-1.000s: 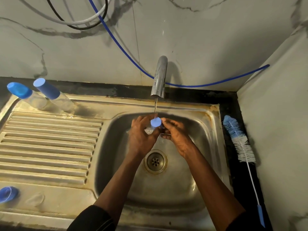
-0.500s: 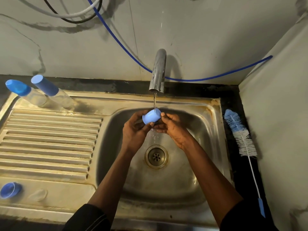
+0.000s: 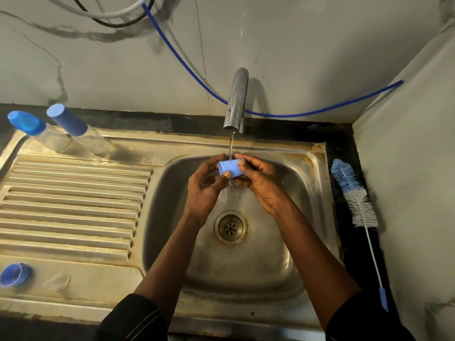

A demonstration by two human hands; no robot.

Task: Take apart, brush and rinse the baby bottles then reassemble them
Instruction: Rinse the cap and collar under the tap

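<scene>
A second ago the blue cap (image 3: 230, 168) showed its round end to the camera; now it lies sideways under the tap (image 3: 236, 99), and the thin water stream (image 3: 231, 143) strikes its side. The left hand (image 3: 206, 188) pinches its left end between thumb and fingers. The right hand (image 3: 262, 183) grips the other end, thumb on top and fingers curled beneath. Both are over the sink basin (image 3: 295, 217), above the drain (image 3: 230, 227).

Two capped clear bottles (image 3: 56, 139) stand at the drainboard's far left corner. One loose blue cap (image 3: 15, 274) lies at its near left corner. One bottle brush (image 3: 354, 198) lies along the tabletop's right edge.
</scene>
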